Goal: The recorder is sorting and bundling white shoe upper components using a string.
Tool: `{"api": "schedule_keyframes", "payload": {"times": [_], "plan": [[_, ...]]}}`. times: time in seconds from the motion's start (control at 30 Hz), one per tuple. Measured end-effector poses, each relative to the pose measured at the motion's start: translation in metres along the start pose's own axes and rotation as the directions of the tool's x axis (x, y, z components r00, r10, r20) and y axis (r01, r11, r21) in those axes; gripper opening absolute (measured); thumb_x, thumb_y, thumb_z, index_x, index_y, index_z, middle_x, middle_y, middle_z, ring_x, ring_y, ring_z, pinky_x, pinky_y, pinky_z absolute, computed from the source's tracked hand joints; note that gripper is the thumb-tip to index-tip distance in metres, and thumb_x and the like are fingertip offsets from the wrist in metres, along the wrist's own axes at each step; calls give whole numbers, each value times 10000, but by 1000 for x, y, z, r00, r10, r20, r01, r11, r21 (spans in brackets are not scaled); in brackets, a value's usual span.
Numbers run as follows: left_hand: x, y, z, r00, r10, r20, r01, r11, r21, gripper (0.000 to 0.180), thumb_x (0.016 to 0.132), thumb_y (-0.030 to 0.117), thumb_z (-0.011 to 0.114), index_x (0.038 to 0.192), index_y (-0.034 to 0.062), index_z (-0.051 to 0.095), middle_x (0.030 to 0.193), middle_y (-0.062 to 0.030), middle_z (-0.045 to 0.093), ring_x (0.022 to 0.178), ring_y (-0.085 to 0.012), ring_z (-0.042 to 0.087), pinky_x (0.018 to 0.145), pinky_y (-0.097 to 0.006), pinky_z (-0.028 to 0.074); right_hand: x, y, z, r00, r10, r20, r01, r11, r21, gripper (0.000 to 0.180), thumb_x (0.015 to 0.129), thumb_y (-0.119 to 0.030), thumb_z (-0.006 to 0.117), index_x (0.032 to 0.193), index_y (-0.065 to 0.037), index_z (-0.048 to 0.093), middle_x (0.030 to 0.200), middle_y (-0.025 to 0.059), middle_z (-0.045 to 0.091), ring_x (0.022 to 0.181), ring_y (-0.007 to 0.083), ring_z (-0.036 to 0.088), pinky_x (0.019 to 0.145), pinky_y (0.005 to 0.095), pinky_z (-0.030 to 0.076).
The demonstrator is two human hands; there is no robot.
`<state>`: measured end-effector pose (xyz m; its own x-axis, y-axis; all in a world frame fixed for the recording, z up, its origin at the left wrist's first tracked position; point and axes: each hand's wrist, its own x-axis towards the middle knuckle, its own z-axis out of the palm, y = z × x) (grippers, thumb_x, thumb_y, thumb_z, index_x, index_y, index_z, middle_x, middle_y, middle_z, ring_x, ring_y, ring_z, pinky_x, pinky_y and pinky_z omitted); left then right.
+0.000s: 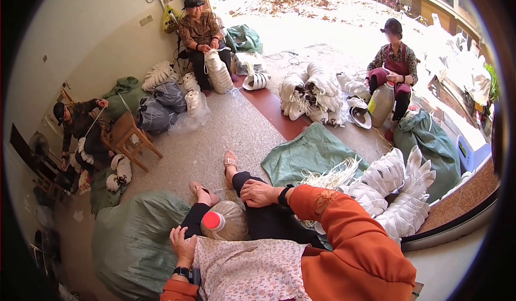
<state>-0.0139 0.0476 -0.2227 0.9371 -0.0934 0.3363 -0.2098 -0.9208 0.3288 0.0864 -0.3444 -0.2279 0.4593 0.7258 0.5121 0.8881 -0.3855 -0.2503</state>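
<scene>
My left hand [183, 245] rests by the edge of my floral apron [252, 266] at my left thigh, its fingers apart and nothing in them. Over my right knee lies my right hand [257, 193], fingers loosely bent on the black trousers [271, 217], holding nothing that shows. Between my legs stands a large clear plastic jar [232, 221] with a red lid [213, 221], its contents brownish. A bulging green woven sack [142, 247] sits close beside my left hand. To the right of my right arm are stacked white strap-like bundles [400, 193].
Pale cords [338, 174] lie on a flat green sack [309, 153] ahead. Three people sit working: one far left by a wooden chair [129, 134], one at the back, one at right with a big jar [382, 104]. Another white pile [312, 94] lies between them.
</scene>
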Motion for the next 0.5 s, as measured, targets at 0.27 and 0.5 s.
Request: {"api": "schedule_keyframes", "payload": {"times": [0.27,0.5], "plan": [[-2,-2,-1,1000,-6,18,6,1000,-10,437,740,246,720,1125,76,604,1281,-134,504,1270,-355,364,1059,-460,302,1,0,-2,998,19,66,-20,1000,4,157,834,-203,513,823,-110,638,890,44,622,961,198,573,940,375,349],[-1,-4,1,1000,4,2,-4,1000,-7,442,733,244,724,1123,76,604,1269,-131,512,1264,-356,369,1059,-456,305,1,-2,-3,990,55,130,-56,998,5,178,839,-196,510,871,-97,654,960,49,640,1022,197,568,971,383,340]]}}
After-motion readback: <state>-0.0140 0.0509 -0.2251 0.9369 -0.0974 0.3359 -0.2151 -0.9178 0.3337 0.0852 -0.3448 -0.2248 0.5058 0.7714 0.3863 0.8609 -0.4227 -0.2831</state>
